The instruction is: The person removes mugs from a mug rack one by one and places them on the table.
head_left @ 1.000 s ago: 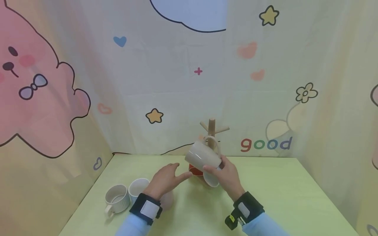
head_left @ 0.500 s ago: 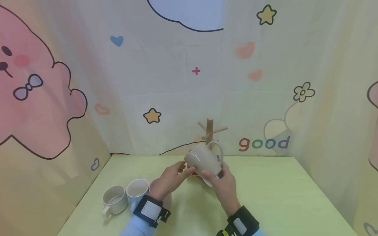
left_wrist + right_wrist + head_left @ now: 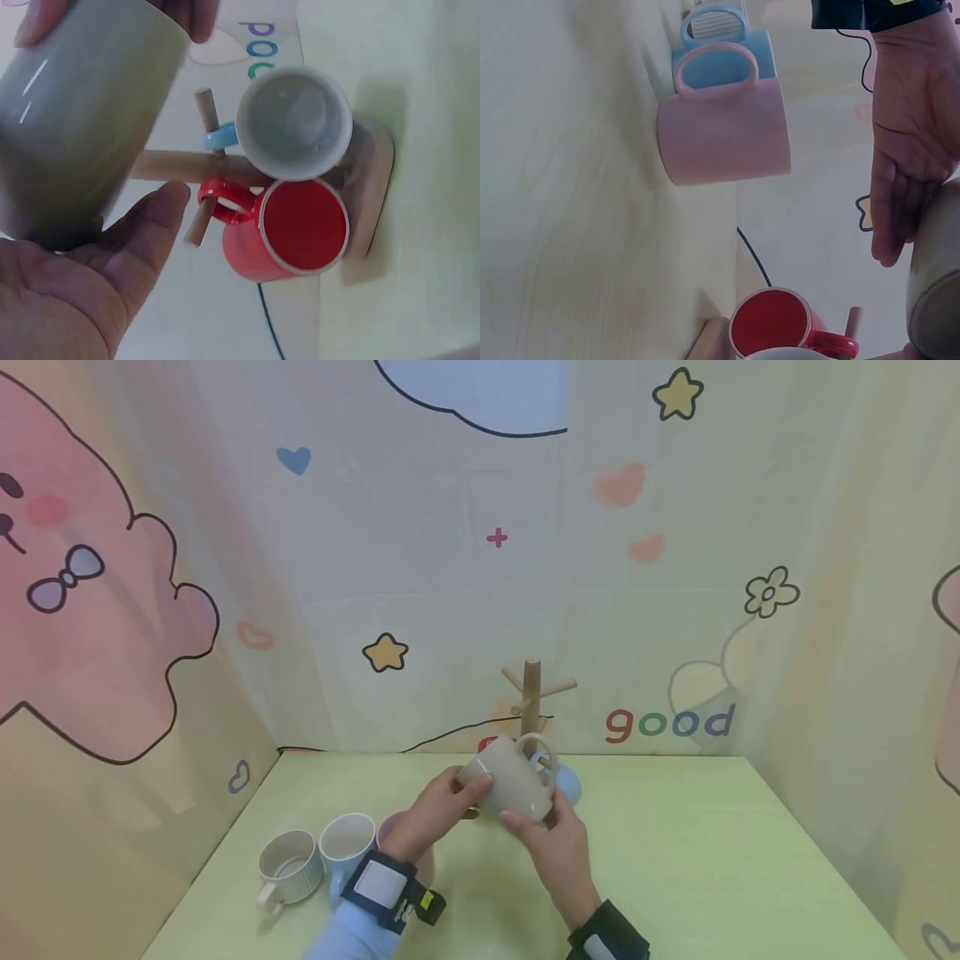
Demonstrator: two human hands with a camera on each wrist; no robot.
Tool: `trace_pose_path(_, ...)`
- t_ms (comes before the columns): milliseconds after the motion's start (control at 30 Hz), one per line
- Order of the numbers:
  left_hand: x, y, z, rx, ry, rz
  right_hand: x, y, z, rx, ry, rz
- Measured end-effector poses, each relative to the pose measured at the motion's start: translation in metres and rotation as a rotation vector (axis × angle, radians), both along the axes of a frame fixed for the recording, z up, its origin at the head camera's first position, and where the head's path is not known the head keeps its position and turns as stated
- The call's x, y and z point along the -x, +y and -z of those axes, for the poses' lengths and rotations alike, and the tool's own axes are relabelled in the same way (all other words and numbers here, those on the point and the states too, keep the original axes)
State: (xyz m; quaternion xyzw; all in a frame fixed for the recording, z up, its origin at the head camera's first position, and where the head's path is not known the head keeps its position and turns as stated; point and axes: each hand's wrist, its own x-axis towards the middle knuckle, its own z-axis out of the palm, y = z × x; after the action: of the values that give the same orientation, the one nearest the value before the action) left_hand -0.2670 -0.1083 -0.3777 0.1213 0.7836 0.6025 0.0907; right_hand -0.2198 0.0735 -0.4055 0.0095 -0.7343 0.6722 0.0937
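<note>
- Mug of glossy off-white ceramic (image 3: 512, 779) hung tilted, handle (image 3: 554, 764) up, before the pale wooden peg stand (image 3: 532, 685).
- Your left hand (image 3: 433, 812) and right hand (image 3: 553, 843) pinched it, thumbs opposing fingers; steady support and a clear handle seemed best.
- Since half a second earlier, it had dropped slightly and your left thumb lay further across.

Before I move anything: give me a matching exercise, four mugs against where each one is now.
1. red mug
2. light grey mug
3. ribbed mug
4. pink mug

A. left end of the row of three standing mugs, head view
B. tilted, between left hand and right hand
C. right end of that row
D. hanging on the wooden rack

Pairs: 1-D, 2-B, 3-A, 4-C
</note>
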Motion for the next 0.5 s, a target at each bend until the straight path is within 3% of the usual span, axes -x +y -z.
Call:
trace_pose_path(300, -0.005, 0.003, 0.000, -0.112, -0.115, -0.024, -0.001, -0.003, 0.009, -0.012, -0.008, -0.015)
trace_pose_path(500, -0.006, 0.003, 0.002, -0.093, -0.094, -0.038, -0.001, -0.001, 0.014, -0.019, -0.029, -0.061)
